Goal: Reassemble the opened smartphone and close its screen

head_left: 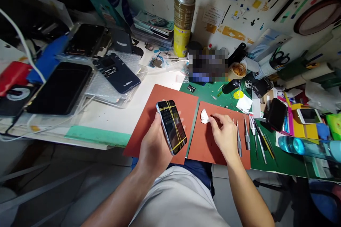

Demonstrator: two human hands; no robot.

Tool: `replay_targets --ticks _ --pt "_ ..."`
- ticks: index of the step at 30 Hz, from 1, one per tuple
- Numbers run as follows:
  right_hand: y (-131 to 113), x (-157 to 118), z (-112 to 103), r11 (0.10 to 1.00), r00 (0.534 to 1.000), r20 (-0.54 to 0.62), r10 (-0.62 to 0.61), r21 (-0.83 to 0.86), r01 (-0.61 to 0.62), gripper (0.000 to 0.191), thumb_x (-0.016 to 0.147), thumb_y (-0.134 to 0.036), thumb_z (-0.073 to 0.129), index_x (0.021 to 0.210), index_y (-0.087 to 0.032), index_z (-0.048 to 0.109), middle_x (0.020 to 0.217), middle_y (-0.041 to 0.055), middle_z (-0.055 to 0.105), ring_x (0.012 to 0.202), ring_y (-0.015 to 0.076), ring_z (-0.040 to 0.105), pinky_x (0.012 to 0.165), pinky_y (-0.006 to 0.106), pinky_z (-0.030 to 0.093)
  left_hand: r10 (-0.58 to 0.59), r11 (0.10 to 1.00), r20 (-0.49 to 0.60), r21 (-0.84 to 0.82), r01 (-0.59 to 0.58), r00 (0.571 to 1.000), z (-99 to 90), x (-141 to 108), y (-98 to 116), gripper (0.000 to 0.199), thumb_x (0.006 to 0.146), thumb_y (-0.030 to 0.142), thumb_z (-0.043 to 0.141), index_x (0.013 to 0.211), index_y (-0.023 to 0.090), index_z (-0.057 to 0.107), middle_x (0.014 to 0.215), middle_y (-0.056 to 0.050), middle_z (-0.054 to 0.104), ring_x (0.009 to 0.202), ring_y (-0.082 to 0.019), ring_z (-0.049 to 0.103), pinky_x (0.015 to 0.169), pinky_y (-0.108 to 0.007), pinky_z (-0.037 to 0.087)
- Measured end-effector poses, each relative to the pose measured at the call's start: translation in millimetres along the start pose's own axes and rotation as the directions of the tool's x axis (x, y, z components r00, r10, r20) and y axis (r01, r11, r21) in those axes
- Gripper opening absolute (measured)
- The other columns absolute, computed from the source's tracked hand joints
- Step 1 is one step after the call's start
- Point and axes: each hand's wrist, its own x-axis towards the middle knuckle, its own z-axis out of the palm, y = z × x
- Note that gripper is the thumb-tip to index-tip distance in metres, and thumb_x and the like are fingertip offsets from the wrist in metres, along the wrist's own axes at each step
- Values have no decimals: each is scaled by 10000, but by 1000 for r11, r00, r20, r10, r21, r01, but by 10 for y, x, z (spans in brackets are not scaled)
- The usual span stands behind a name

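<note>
My left hand (156, 140) is wrapped round a smartphone (174, 126) and holds it tilted, screen up, above a brown mat (144, 120). Several thin yellow rubber bands (170, 108) cross its screen lengthwise and sideways. Over a second brown mat (199, 145), the thumb and forefinger of my right hand (223, 129) are pinched at the edge of a small, crumpled white wipe (204, 116). Just right of that hand lie metal screwdrivers (246, 133).
Tweezers and thin tools (262, 142) lie beside a clear blue bottle (298, 145) at right. A spray can (183, 17) stands at the back. Phones (60, 88) and a dark phone back (117, 72) lie at left, with a white cable (23, 39) nearby.
</note>
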Motion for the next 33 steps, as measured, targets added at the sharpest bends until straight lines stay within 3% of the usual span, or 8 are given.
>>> replay_targets --ticks 3,7,12,14,18,21,25,33 --pt "4 70 77 1000 999 46 17 2 -17 327 967 -466 653 1050 -198 821 965 91 746 785 233 674 758 371 494 11 1000 2 -15 -11 1000 -2 0 7 466 1117 546 461 1349 261 747 1386 -92 765 1238 -268 741 893 -371 682" --pt "-77 97 147 998 998 7 66 24 -66 387 1017 -507 588 1032 -189 810 967 94 712 816 238 657 790 383 480 26 1000 6 -4 -26 1000 -16 7 2 492 1116 556 457 1381 245 732 1413 -102 753 1249 -261 736 872 -330 671" --pt "-132 139 175 991 997 66 46 119 -54 317 970 -461 685 779 -214 736 863 66 697 809 229 642 806 376 492 28 999 13 -29 -28 1000 -25 35 -28 467 1103 569 486 1354 272 744 1388 -87 763 1199 -256 749 855 -335 665" --pt "-173 62 135 979 992 126 19 197 -44 279 979 -427 681 799 -217 719 821 40 714 746 198 650 762 345 519 50 998 16 -45 -50 999 -20 49 -33 452 1099 564 503 1302 259 766 1337 -89 777 1110 -246 769 815 -324 660" --pt "-366 -249 -16 894 973 229 2 436 -104 216 989 -407 717 1082 -217 758 882 29 773 753 181 710 727 307 581 75 995 32 -73 -72 997 -9 84 -31 458 1080 584 541 1211 223 790 1150 -95 803 947 -224 779 757 -304 644" --pt "-562 -476 -112 789 945 325 -36 590 -173 164 1009 -373 726 1055 -242 813 936 45 806 805 189 742 763 310 603 88 992 55 -96 -82 995 -2 98 -39 450 1078 581 554 1198 215 788 1122 -93 805 912 -219 779 754 -308 643" --pt "-716 -643 -111 766 899 410 -155 625 -153 137 1006 -335 737 961 -242 827 866 39 774 727 168 685 683 290 566 106 988 80 -120 -96 991 7 89 -71 435 1048 589 616 1126 198 789 1163 -93 805 930 -212 777 764 -287 631" --pt "-721 -728 -4 774 916 361 -177 625 -97 141 1002 -312 727 935 -226 817 828 44 723 704 158 633 651 293 541 128 987 52 -108 -122 990 12 42 -93 397 1053 567 625 1192 232 786 1191 -69 798 964 -203 772 779 -272 614"
